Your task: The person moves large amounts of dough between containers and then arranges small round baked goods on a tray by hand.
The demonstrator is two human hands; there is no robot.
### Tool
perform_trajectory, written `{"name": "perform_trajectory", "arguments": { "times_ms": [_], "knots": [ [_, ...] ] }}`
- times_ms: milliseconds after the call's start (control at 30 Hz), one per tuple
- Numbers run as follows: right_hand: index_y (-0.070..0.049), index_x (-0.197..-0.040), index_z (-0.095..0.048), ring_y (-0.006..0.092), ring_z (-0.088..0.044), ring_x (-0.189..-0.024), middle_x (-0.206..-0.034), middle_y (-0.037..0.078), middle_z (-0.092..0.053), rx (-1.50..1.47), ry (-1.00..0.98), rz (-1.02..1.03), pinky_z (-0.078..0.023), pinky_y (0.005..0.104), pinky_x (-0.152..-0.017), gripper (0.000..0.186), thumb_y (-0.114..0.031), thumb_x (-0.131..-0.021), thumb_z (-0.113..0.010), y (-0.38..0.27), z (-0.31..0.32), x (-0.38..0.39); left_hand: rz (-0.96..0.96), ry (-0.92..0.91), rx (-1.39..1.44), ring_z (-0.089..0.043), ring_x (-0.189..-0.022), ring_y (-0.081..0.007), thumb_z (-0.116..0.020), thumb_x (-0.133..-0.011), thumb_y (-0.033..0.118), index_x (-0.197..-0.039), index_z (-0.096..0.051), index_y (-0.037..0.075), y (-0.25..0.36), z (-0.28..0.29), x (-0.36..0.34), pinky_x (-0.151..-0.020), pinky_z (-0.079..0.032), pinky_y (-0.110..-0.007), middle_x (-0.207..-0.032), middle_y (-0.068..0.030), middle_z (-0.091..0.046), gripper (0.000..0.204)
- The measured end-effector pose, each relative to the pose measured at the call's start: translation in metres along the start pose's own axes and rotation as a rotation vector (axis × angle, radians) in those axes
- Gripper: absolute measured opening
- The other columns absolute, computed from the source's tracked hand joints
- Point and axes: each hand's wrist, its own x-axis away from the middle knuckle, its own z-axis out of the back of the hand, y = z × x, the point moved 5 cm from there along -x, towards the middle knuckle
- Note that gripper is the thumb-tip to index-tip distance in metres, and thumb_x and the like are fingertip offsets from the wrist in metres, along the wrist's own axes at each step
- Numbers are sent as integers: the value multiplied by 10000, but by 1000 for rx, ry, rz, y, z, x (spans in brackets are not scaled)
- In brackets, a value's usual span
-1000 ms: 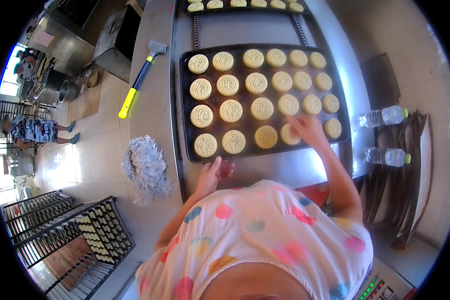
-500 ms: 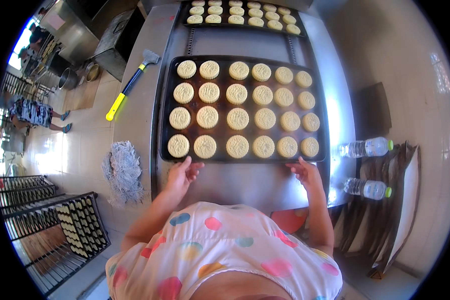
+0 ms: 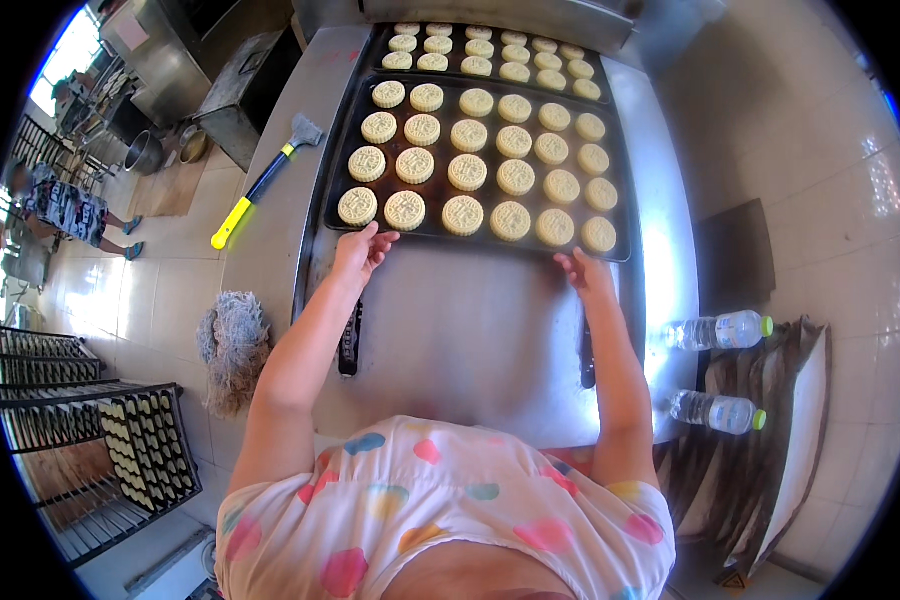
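A dark rectangular baking tray [image 3: 434, 195] lies on the metal worktop, with rows of round, pattern-stamped pastries [image 3: 467, 171] on it. My left hand [image 3: 364, 250] is at the left part of its near edge, fingertips against the rim and fingers loosely apart. Toward the right end of the same edge, my right hand [image 3: 582, 274] touches the rim, its fingers slightly bent and spread. Beyond, and close up against this tray, lies a second tray [image 3: 454, 58] of similar pastries, at a metal housing. Both arms reach forward.
Dark chain strips [image 3: 349, 340] run along the metal surface [image 3: 470, 340]. A scraper [image 3: 234, 220] with a yellow-black handle and a grey rag [image 3: 236, 340] lie left. Two clear bottles [image 3: 735, 330] lie right. A tray rack [image 3: 150, 450] stands lower left; another person [image 3: 65, 212] is farther off.
The near tray has slid away from me up to the far tray, both my hands moving forward with its near edge. More chain strip and metal surface shows in front of me.
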Motion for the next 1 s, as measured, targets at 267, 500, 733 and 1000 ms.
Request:
{"name": "perform_trajectory", "arguments": {
  "times_ms": [267, 500, 733, 1000],
  "knots": [
    [75, -1097, -495, 278, -661, -792, -994, 188, -627, -141, 4, 108, -503, 241, -485, 251, -19, -878, -570, -12, -13, -8, -147, -106, -126, -569, -528, -129, -491, -956, 239, -866, -611, -1, 1, -6, -13, -454, -441, -253, -809, -159, -691, 282],
    [-11, -942, -599, 169, -658, -643, -861, 146, -691, -75, -21, 37, -495, 208, -458, 190, -184, -932, -520, 8, -2, -32, -130, -122, -138, -631, -650, -162, -515, -953, 278, -961, -600, 15, -10, -26, 32, -543, -507, -267, -872, -126, -688, 277],
    [-29, -981, -615, 138, -624, -685, -865, 98, -672, 47, -289, 32, -480, 207, -519, 140, -119, -885, -568, 39, -75, 46, -162, -346, -307, -632, -760, -164, -547, -943, 270, -1108, -587, 38, -36, 49, 202, -649, -525, -283, -976, -118, -661, 288],
    [-58, -1022, -596, 123, -635, -716, -903, 84, -676, 134, -556, 28, -481, 215, -547, 152, -149, -904, -567, 95, -156, 152, -291, -116, -181, -627, -841, -164, -563, -928, 222, -1137, -581, 32, -59, 166, 327, -742, -508, -305, -997, -120, -655, 283]
  ]
}}
